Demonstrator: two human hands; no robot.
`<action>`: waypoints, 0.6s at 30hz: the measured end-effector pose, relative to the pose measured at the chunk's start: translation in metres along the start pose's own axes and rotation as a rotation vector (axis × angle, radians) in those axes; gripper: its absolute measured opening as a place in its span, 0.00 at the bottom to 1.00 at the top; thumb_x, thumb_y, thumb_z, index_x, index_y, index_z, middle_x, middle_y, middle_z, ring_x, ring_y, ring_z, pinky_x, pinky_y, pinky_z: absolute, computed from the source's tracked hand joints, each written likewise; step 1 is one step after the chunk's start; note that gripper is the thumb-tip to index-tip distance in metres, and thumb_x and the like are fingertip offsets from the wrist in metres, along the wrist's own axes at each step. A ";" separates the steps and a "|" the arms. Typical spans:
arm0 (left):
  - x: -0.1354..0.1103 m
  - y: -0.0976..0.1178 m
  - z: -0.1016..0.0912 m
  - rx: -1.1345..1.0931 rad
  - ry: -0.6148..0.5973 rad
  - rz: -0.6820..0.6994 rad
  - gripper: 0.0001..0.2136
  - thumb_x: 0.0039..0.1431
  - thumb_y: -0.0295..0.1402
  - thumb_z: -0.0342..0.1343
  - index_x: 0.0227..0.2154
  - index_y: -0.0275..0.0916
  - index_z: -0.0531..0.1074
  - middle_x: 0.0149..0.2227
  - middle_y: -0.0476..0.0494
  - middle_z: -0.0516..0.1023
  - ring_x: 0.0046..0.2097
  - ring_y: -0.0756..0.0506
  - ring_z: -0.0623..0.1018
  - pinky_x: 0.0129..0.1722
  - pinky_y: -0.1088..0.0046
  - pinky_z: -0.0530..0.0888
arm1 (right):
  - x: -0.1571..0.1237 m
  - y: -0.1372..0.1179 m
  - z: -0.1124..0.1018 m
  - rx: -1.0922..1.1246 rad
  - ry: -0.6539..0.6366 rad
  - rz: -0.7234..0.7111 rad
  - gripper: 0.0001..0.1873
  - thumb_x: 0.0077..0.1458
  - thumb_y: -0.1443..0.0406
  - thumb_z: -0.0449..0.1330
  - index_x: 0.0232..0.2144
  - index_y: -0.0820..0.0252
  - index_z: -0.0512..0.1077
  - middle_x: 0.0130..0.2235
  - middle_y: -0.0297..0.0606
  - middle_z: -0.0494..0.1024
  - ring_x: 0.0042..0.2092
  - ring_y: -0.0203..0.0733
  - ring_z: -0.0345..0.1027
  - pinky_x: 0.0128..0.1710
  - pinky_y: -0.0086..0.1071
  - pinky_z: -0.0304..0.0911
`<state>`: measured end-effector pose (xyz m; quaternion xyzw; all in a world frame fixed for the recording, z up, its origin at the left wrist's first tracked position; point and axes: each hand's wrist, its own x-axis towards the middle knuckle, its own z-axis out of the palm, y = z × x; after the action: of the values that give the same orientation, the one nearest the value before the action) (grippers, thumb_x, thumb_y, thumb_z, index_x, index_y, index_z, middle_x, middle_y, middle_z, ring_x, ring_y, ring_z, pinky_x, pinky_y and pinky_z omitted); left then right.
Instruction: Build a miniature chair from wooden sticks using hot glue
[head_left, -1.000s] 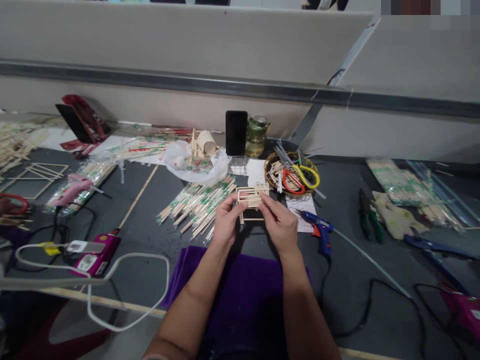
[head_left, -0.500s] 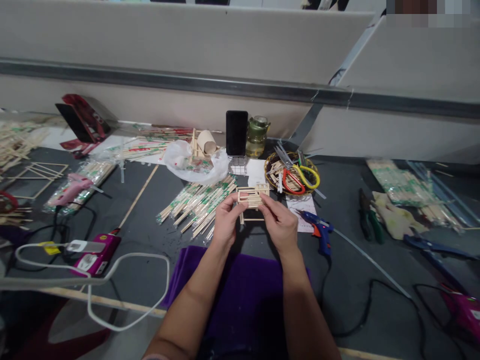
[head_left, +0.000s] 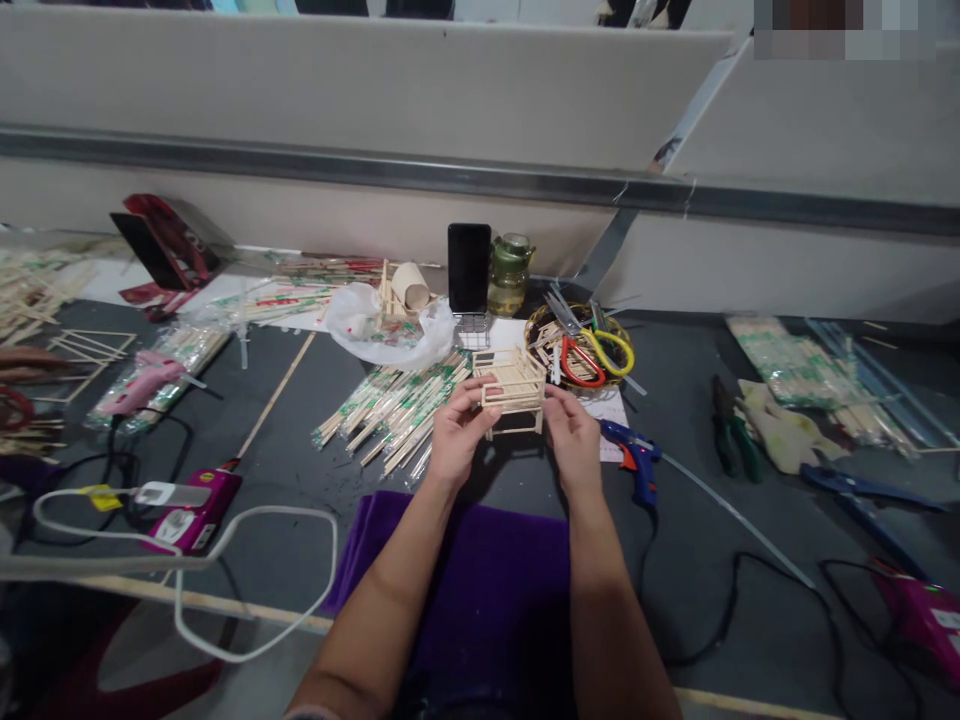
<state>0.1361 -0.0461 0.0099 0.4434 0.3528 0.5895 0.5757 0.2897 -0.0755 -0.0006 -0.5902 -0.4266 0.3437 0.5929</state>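
Both hands hold a small model built of thin wooden sticks, shaped like a slatted frame on short legs, just above the dark table. My left hand pinches its left end with thumb and fingers. My right hand grips its right end. The slatted top faces up and slightly toward me. A pile of wrapped chopsticks lies just left of the model. A blue glue gun lies right of my right hand.
A basket holds scissors and sticks behind the model; a black phone and a green jar stand by the wall. A pink glue gun, a magenta device with white cable, pliers and cords lie around. Purple cloth covers my lap.
The stick model has been turned and tipped so its slatted top now shows, and it sits slightly higher and farther from me. Both hands kept their hold and spread a little.
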 end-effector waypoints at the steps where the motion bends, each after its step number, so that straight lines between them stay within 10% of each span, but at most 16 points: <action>1: 0.001 -0.001 -0.001 0.018 -0.013 0.012 0.10 0.46 0.38 0.70 0.33 0.42 0.83 0.49 0.38 0.77 0.57 0.39 0.72 0.58 0.62 0.68 | 0.000 0.002 0.002 -0.019 -0.047 0.010 0.24 0.55 0.51 0.61 0.46 0.63 0.74 0.21 0.26 0.63 0.24 0.33 0.56 0.25 0.28 0.55; 8: 0.006 -0.015 -0.010 0.183 0.017 0.067 0.12 0.48 0.44 0.69 0.34 0.45 0.83 0.60 0.40 0.69 0.64 0.37 0.65 0.61 0.59 0.66 | -0.004 0.009 0.013 -0.234 -0.062 0.003 0.26 0.53 0.53 0.60 0.48 0.66 0.75 0.19 0.22 0.58 0.22 0.32 0.53 0.25 0.28 0.51; 18: 0.003 -0.017 -0.008 0.263 0.214 0.058 0.16 0.50 0.47 0.66 0.36 0.42 0.81 0.40 0.42 0.70 0.43 0.44 0.73 0.41 0.69 0.73 | -0.008 0.012 0.021 -0.310 -0.038 -0.052 0.24 0.56 0.53 0.57 0.48 0.64 0.73 0.20 0.23 0.60 0.23 0.34 0.56 0.28 0.29 0.52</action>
<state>0.1352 -0.0408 -0.0082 0.4596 0.4731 0.5985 0.4547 0.2690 -0.0733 -0.0143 -0.6568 -0.5007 0.2693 0.4954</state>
